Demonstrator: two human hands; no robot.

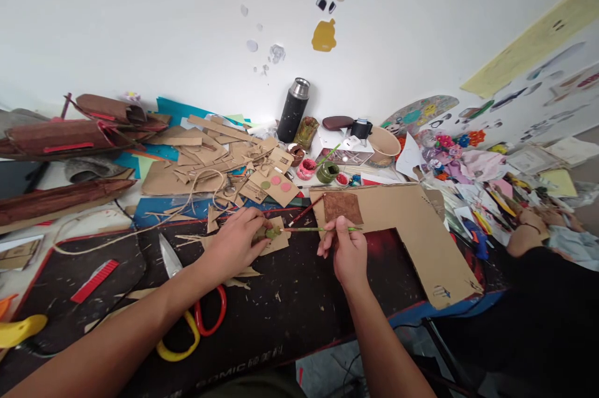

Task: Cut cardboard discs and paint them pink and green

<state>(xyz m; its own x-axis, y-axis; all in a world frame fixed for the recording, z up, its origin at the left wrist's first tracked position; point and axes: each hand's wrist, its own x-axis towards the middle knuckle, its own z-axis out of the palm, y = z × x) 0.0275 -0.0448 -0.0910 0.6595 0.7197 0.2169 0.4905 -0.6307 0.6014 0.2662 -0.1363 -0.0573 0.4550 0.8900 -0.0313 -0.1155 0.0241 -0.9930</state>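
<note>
Head view: two hands are over a dark bench, on the person's side of the green paint jar.
Green bit: it sits on a small tan card, nearer the person than the jar and a little to its left. It looks dull green and bumpy, but fingers cover some, so I cannot tell its whole shape.
Left hand: left of the jar and nearer the person, fingers bent over the card beside the green bit. I cannot tell if its grip pinches anything.
Right hand: nearer the person than the jar, its grip closed on a thin paintbrush. The brush points left, tip right by the green bit.
Card edges: the card's right corner pokes out past the fingers, toward the jar's side.
Room: between the arms, on the person's side of the jar, dark bench top shows down to the front edge.
Tight sides: scissors lie far left of the jar, under the left arm; a big bent cardboard sheet lies to its right.
</note>
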